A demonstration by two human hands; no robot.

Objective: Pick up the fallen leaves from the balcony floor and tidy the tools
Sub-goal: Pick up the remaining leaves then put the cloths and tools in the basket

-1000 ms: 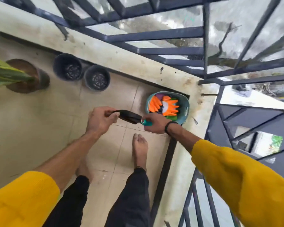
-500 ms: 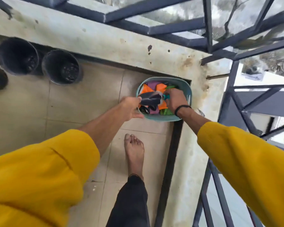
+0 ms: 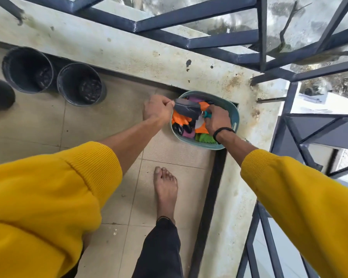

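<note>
Head view, black pots beside basket

Pots: two empty black plastic pots side by side at 10 o'clock, against the wall.
Railing: dark metal bars from 12 to 4 o'clock.
Floor: beige tiles.
Foot: bare foot, centre.
</note>
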